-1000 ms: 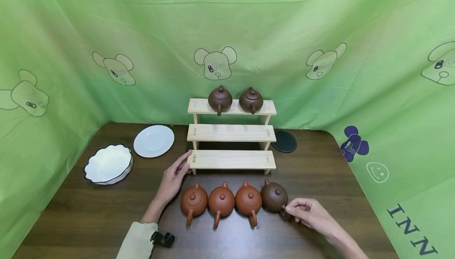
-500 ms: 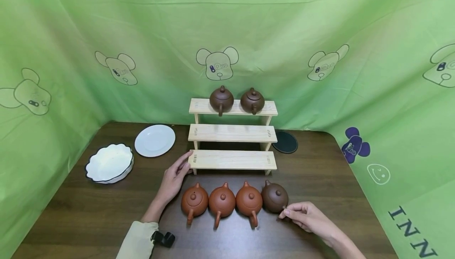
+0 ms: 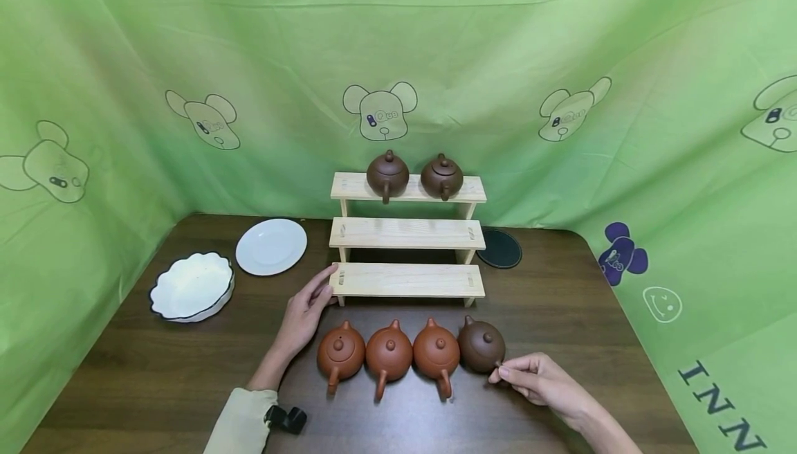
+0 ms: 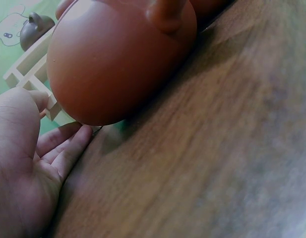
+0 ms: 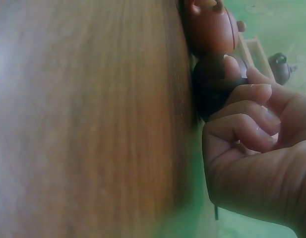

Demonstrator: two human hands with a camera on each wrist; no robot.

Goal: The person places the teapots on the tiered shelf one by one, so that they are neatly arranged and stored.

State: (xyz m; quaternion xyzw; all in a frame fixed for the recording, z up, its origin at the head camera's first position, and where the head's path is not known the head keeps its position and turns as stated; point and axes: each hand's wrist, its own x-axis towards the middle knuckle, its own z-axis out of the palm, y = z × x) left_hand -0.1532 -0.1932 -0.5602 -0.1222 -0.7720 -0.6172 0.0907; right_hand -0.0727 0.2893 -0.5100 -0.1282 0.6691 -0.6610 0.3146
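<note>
- Right hand (image 3: 542, 381): thumb and forefinger brought together in a pinch on the handle of a dark brown teapot (image 3: 482, 348), other fingers curled toward the palm; handle mostly hidden behind the fingertips.
- Dark brown teapot: upright on the table (image 3: 373, 430), in front of the right end of the wooden stand (image 3: 406, 279), at the right end of a row.
- Rest of the row: three red-brown teapots (image 3: 389, 355), upright, close side by side along the stand's front.
- Left hand (image 3: 304, 315): fingers mostly straight, thumb apart, touching the left end of the stand's lowest step; no teapot in its hold.
- On the stand's top step: two more brown teapots (image 3: 387, 174), a small gap between them.
- Near the table's back edge: white plate (image 3: 271, 247) left of the stand, dark round mat (image 3: 500, 248) just beside its right side.
- Near the table's left edge: scalloped white bowl (image 3: 191, 286).
- Behind the table: green curtain (image 3: 280, 39) with bear-like heads.
</note>
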